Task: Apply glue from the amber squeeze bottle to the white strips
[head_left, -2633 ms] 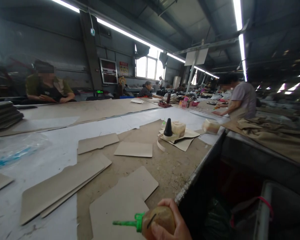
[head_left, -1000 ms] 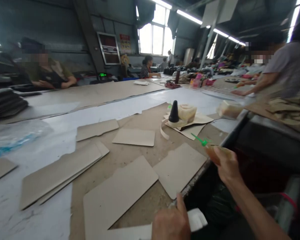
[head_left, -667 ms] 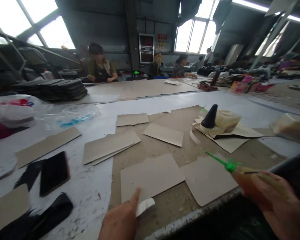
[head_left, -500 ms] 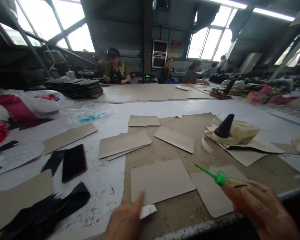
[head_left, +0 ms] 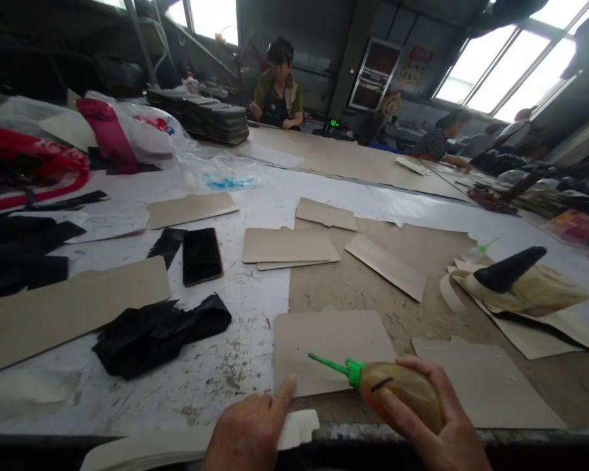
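The right hand (head_left: 434, 425) had its fingers closed around an amber squeeze bottle (head_left: 402, 392), whose green nozzle (head_left: 331, 365) pointed left over the near edge of a tan card panel (head_left: 331, 347) lying flat on the tabletop (head_left: 216, 366). The left hand (head_left: 248, 435) rested just left of that nozzle, forefinger extended onto the panel's near corner, the other fingers loosely curled and holding nothing, above a white stack of sheets (head_left: 186, 445) at the table edge. No glue line showed on the panel, so by my judgement gluing had not begun here. Beyond the fingers lay more panels (head_left: 287, 247) apparently uncoated, and right of the bottle another blank panel (head_left: 485, 386) waited. A phone (head_left: 201, 255) lay farther left.
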Tool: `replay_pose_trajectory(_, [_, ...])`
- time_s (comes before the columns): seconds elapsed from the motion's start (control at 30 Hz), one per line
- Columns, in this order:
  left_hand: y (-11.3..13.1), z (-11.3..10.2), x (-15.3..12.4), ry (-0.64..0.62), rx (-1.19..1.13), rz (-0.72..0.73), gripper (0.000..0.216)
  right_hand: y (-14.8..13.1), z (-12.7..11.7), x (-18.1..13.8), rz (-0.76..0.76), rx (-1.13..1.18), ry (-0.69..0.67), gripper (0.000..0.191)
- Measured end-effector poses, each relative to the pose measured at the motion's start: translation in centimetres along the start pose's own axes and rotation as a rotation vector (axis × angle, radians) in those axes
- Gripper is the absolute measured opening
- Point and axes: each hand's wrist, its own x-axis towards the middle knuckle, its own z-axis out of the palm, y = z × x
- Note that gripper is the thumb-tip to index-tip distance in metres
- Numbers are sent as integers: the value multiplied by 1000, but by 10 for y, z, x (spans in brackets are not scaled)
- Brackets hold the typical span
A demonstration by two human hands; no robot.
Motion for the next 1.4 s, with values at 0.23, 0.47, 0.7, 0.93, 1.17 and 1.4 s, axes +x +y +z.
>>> replay_pose_trajectory(0.23, [0, 4, 2, 84, -48, -3, 63, -9, 22, 13, -177, -96, 29, 53])
replay_pose_trajectory(0.47, [1, -1, 4, 83, -61, -1, 60, -11, 35, 17, -284, -133, -21, 44])
replay_pose_trajectory(0.7, [-3, 2, 4, 211, -58, 66, 41, -11, 29, 11, -361, -233, 6, 38])
replay_pose_trajectory(0.93, [2, 2, 3, 175, -85, -3, 50, -7, 20, 15, -380, -306, 50, 39])
replay_pose_trajectory(1.17, [2, -1, 6, 183, -53, 11, 40, -16, 37, 15, -409, -204, -18, 38])
replay_pose_trajectory(1.4, [-13, 3, -5, 155, -21, 128, 49, -12, -5, 5, 6, -58, 58, 52])
